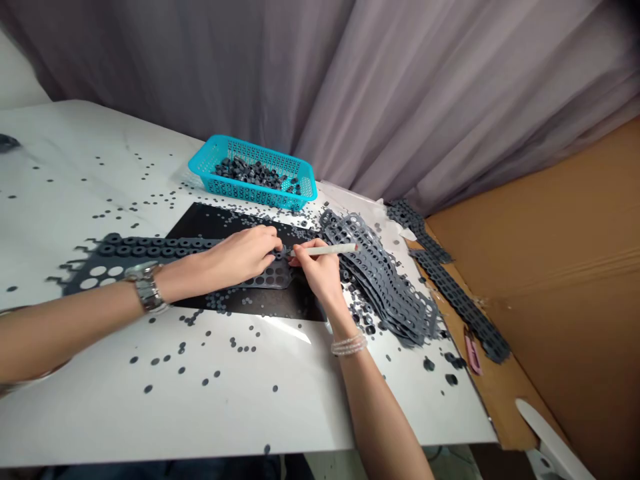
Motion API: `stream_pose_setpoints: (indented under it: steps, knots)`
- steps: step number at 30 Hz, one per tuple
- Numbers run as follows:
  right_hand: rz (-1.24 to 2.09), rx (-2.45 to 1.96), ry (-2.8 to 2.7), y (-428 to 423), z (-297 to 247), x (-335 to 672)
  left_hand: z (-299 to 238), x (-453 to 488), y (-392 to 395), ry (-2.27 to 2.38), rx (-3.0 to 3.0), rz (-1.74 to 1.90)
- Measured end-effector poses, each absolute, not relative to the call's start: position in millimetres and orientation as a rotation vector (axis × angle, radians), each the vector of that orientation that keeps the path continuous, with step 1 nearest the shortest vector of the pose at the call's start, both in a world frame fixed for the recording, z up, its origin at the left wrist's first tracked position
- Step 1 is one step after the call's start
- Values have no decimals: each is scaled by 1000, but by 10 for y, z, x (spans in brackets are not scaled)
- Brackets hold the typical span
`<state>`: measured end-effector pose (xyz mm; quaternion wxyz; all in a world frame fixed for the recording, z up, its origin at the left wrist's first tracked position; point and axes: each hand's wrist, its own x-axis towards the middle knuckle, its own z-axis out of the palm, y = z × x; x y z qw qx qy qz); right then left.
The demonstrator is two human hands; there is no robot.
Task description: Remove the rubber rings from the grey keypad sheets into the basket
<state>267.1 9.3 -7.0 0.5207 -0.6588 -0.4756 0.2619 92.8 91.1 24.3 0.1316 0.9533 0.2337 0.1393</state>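
My left hand [243, 255] rests on a grey perforated rubber sheet [120, 248], its fingertips pinching the sheet's edge. That sheet lies across a black mat [215, 220] on a white table [100, 413]. My right hand [315, 270] grips a pale stick-like tool [327, 250], its tip at the rubber close to my left fingertips. A stack of similar grey perforated sheets [380, 280] lies just beyond my right hand. Small dark rubber discs [205, 382] are scattered over the table and mat.
A teal plastic basket [250, 193] holds dark rubber rings behind the mat. To the right, more rubber strips [463, 303] and a pink cutter [473, 351] lie on brown cardboard [550, 267]. A grey curtain [400, 87] hangs behind.
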Motion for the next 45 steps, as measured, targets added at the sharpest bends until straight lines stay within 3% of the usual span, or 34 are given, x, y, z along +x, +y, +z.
stream_pose_setpoints:
  steps: [24,28,31,35,45]
  knots:
    - [338,-1714,-1490,77,76,2485,120,1169,835,773,2743,506]
    - [369,-1737,-1443,76,74,2482,193,1107,860,849,2320,715]
    - [437,-1756,-1361,79,43,2508,277,1000,883,889,1606,905]
    - [483,-1709,-1215,69,23,2553,313,924,885,779,882,838]
    - [479,-1585,-1090,57,51,2570,196,905,873,697,470,619]
